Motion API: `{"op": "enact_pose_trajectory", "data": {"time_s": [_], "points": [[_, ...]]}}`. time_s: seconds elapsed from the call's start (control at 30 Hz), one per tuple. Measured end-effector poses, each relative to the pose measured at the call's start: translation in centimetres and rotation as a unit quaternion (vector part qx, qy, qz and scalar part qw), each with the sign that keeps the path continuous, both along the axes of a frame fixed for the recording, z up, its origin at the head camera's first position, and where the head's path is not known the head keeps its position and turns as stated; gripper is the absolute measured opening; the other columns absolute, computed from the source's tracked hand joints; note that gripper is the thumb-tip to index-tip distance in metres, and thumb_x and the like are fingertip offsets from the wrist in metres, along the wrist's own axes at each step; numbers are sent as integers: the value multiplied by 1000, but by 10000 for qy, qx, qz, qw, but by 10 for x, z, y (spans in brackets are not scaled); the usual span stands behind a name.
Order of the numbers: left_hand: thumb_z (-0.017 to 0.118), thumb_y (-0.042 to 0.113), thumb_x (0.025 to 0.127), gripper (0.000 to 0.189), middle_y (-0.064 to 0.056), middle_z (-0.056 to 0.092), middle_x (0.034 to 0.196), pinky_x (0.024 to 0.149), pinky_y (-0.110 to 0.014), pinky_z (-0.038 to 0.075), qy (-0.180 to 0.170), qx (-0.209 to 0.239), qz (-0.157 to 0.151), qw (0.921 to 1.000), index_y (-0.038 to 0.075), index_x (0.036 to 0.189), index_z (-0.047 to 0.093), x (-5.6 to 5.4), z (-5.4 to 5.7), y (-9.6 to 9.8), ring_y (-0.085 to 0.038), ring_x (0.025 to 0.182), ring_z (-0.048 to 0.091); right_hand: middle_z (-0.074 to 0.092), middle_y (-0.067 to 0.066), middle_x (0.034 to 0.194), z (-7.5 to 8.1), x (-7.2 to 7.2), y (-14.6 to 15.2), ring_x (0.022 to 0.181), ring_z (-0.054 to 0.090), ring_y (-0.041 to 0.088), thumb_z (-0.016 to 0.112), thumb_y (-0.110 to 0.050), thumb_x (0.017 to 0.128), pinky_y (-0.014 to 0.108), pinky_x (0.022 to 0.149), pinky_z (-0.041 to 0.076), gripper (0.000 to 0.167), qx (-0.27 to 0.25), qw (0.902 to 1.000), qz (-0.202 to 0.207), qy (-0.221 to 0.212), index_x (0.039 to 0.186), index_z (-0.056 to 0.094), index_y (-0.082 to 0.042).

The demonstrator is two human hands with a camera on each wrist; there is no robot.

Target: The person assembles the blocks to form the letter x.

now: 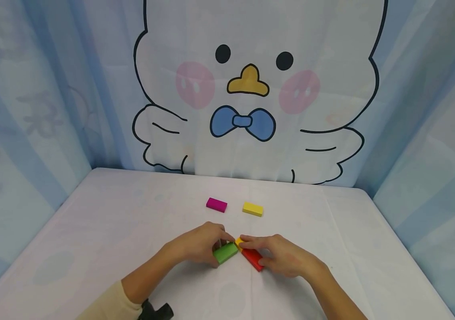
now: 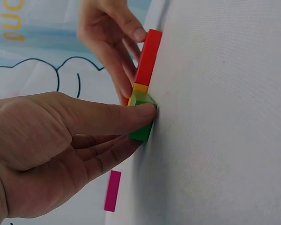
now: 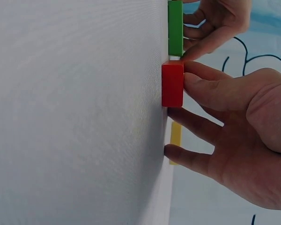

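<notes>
Our left fingers (image 2: 110, 157) pinch a long green wooden-looking block (image 1: 226, 253), our right fingers (image 3: 196, 125) a long red wooden-looking block (image 1: 253, 259), on the white tabletop (image 1: 131, 195); they're probably light, hard (maybe slippery), so we'd hold their sides
</notes>
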State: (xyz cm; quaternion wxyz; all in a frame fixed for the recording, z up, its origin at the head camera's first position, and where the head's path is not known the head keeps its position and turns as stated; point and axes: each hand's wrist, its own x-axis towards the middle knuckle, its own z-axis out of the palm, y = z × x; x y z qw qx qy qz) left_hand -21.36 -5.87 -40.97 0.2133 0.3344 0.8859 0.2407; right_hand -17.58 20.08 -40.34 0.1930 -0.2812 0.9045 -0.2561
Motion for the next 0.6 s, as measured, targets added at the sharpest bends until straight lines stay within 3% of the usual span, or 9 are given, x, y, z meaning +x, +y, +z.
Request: {"op": "enact_pose_trajectory", "data": {"time_s": [0.6], "points": [[91, 8, 79, 61, 9, 65, 97, 73, -14, 53, 91, 276, -31, 9996, 12, 137, 70, -1, -3, 2, -5, 83, 60, 50, -10, 160, -1, 0, -1, 148, 47, 25, 66, 1, 96, 52, 116, 44, 57, 40, 10000, -61, -16, 147, 62, -24]]}}
